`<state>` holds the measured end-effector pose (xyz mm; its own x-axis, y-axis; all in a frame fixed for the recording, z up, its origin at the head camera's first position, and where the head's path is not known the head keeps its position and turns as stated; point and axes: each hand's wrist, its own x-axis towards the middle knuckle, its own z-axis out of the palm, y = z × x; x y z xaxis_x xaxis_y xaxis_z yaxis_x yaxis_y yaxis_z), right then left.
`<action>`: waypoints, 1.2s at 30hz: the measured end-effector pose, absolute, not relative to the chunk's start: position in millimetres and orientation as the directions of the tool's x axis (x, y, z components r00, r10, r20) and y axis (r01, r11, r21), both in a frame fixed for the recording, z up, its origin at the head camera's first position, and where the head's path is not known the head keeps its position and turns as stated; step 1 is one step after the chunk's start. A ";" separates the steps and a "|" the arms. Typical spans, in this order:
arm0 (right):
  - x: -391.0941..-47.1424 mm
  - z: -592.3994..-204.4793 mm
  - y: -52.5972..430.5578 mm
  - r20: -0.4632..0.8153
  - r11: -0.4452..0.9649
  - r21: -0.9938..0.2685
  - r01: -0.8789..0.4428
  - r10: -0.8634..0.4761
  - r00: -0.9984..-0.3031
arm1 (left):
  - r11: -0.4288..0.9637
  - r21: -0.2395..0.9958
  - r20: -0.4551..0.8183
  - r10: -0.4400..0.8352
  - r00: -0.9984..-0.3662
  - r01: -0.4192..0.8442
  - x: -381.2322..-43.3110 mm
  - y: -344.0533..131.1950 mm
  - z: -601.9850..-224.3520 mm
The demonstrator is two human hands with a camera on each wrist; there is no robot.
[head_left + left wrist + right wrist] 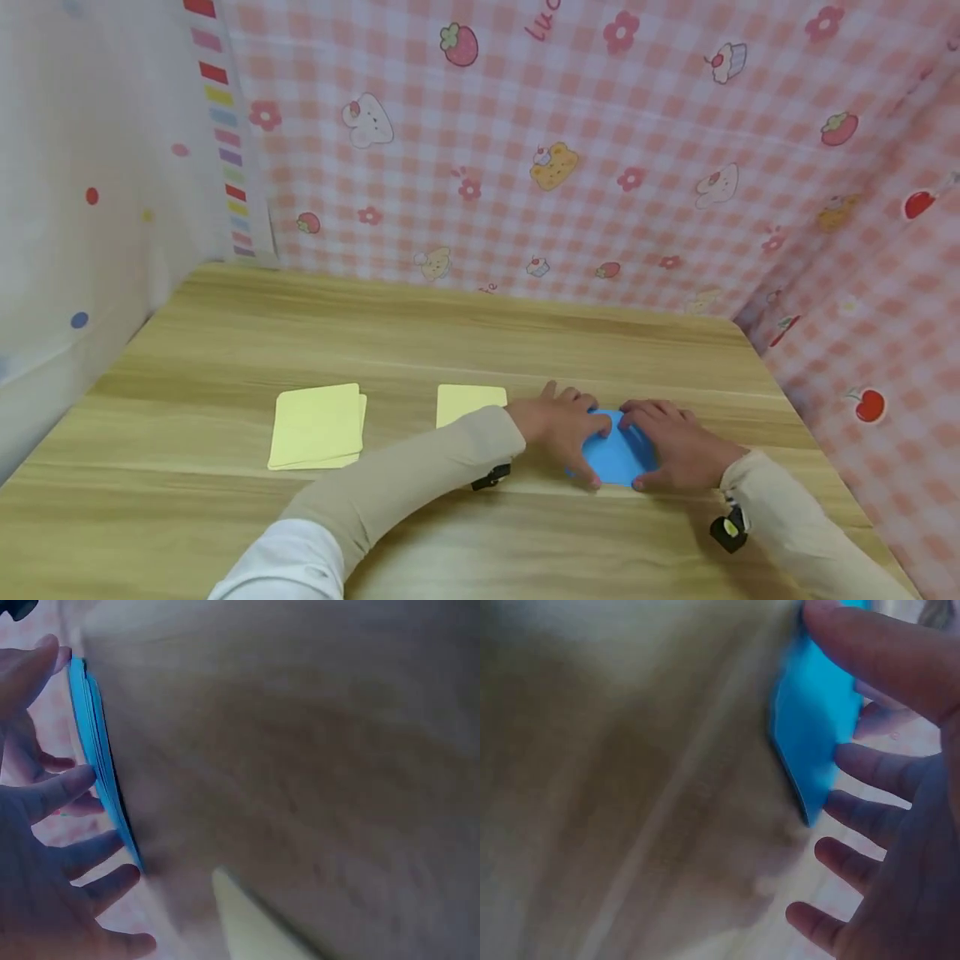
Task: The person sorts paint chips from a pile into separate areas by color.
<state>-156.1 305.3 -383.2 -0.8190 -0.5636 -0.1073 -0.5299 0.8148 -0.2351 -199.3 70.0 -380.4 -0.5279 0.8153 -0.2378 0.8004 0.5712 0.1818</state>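
Observation:
On the right part of the wooden table lies a small stack of blue cards (615,454), with both hands around it. My left hand (562,429) holds its left side, thumb at the near edge and fingers toward the far edge. From the other side my right hand (678,446) grips it the same way. Several thin layers of the blue cards (101,754) show edge-on in the left wrist view, slightly uneven. In the right wrist view, thumb and fingertips touch the blue cards (810,720), while the outer fingers are spread away from them.
A pile of square yellow cards (315,427), slightly askew, lies at the left of the table (420,333). Another yellow card (468,402) is partly hidden behind the left forearm. Patterned cloth (495,125) hangs along the back and right sides.

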 end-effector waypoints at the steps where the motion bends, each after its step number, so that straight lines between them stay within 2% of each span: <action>1: -157.1 -384.0 303.5 -0.104 0.812 -0.235 -0.534 -0.567 -0.817 | 0.572 0.176 -0.241 0.814 -0.529 0.801 -198.7 66.9 -379.5; 6: -168.6 -351.5 282.8 -0.031 0.799 -0.207 -0.564 -0.582 -0.813 | 0.576 0.182 -0.186 0.816 -0.547 0.797 -205.6 36.3 -347.3; 10: -180.4 -317.6 248.9 0.047 0.752 -0.193 -0.631 -0.635 -0.771 | 0.608 0.184 -0.125 0.794 -0.595 0.772 -215.2 -8.1 -315.8; 13: -186.7 -310.4 216.2 0.065 0.713 -0.208 -0.670 -0.673 -0.737 | 0.645 0.187 -0.099 0.762 -0.639 0.741 -218.4 -46.6 -308.6; 18: -192.6 -341.5 163.9 0.006 0.670 -0.262 -0.695 -0.719 -0.695 | 0.723 0.204 -0.148 0.689 -0.709 0.660 -206.7 -91.4 -334.7; 23: -191.5 -386.0 140.8 -0.089 0.681 -0.248 -0.689 -0.724 -0.684 | 0.729 0.213 -0.182 0.684 -0.706 0.651 -189.3 -91.4 -375.4; 26: -188.6 -399.6 137.1 -0.075 0.678 -0.254 -0.689 -0.724 -0.685 | 0.724 0.188 -0.155 0.690 -0.707 0.664 -184.9 -85.6 -387.3; 31: -184.3 -401.2 129.6 -0.016 0.644 -0.315 -0.697 -0.738 -0.674 | 0.728 0.165 -0.115 0.685 -0.720 0.666 -182.3 -88.9 -385.5; 36: -188.7 -402.5 123.2 0.031 0.629 -0.290 -0.721 -0.747 -0.664 | 0.723 0.170 -0.087 0.688 -0.720 0.670 -183.8 -95.9 -381.2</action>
